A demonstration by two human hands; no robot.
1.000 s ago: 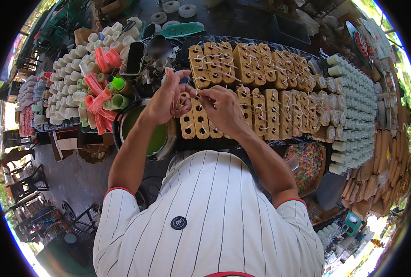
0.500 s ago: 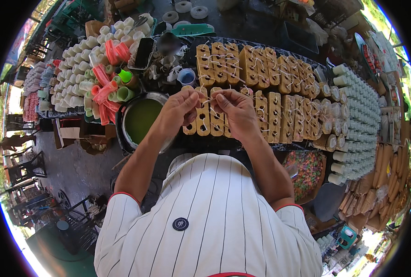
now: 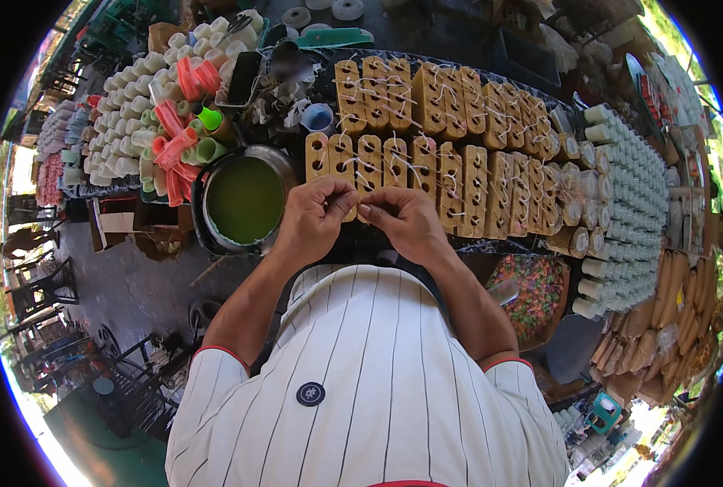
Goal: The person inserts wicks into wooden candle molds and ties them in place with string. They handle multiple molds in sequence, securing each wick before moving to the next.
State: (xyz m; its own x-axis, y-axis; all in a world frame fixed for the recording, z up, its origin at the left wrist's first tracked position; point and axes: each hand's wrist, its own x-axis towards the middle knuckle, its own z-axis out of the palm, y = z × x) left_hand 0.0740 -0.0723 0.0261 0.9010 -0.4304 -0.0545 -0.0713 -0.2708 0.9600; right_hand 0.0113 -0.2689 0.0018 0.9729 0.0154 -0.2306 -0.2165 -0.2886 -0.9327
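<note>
My left hand [image 3: 319, 213] and my right hand [image 3: 408, 219] meet fingertip to fingertip, each pinched closed, above the near edge of the table. A thin white string appears to be between their fingertips, though little of it shows. Under and beyond them stand tan blocks with round holes [image 3: 395, 169], lined up in two rows, with white strings threaded through and hanging over many of them. The near-row block [image 3: 369, 166] just past my fingertips is partly hidden by my hands.
Left of my forearm sits a round pot of green liquid [image 3: 244, 199]. Beyond it are pale cups [image 3: 126, 122], red-pink plastic pieces [image 3: 171, 150] and a blue cup [image 3: 318, 118]. White cylinders [image 3: 629, 219] fill the right end. A box of colourful bits [image 3: 532, 292] stands near my right elbow.
Both hands have come down closer to my body, and their fingertips have drawn nearer together. The view has shifted a little, so the blocks and the pot sit slightly differently.
</note>
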